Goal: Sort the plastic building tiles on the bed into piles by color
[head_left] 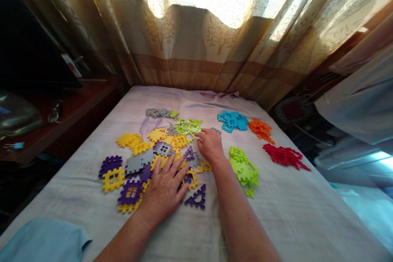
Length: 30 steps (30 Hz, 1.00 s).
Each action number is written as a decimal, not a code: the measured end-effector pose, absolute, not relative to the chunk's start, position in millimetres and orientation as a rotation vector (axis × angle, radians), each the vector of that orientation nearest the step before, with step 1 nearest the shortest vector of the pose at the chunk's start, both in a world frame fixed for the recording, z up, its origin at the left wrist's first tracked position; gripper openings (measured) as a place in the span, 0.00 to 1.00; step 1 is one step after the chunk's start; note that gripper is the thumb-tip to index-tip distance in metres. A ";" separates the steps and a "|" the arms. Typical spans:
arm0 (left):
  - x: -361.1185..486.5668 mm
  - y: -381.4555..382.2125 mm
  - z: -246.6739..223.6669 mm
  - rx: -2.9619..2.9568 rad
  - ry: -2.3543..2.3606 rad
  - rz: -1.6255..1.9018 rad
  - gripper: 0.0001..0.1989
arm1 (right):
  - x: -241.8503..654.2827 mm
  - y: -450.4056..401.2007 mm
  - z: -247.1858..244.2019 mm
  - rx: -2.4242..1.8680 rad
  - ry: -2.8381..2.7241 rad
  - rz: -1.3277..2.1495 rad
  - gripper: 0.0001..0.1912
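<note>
My left hand [166, 190] lies flat with fingers spread on a mixed heap of interlocking plastic tiles, over yellow and purple ones. My right hand [211, 144] reaches to the far side of the heap, fingers curled at the edge of a light green tile [188, 126]; its fingertips are partly hidden. Around the left hand are a purple window tile [129, 192], a yellow window tile [113, 179], a grey tile [139, 161] and a purple triangle tile [197, 197]. Near the right wrist lies a yellow arched tile [204, 166].
Sorted by colour on the right are piles of blue tiles [232, 121], orange tiles [260, 129], red tiles [285, 156] and lime green tiles [244, 170]. Grey tiles [158, 112] lie at the back. A curtain [190, 45] hangs behind the bed [270, 213]; a wooden cabinet [101, 90] stands left.
</note>
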State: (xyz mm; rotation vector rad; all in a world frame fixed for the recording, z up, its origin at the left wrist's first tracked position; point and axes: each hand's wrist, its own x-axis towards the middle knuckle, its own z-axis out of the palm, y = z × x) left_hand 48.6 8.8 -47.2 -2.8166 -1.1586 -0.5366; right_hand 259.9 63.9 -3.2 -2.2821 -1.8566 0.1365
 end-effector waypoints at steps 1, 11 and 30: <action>48.6 8.8 -47.4 -2.815 -1.158 -0.535 0.22 | 257.0 64.4 -4.6 -2.237 -1.915 0.133 0.19; 48.1 9.3 -45.5 -2.832 -1.156 -0.518 0.22 | 246.9 60.7 1.0 -2.233 -2.020 0.143 0.12; 47.6 10.7 -45.9 -2.818 -1.126 -0.529 0.22 | 333.9 12.3 49.6 -2.800 -1.486 0.558 0.11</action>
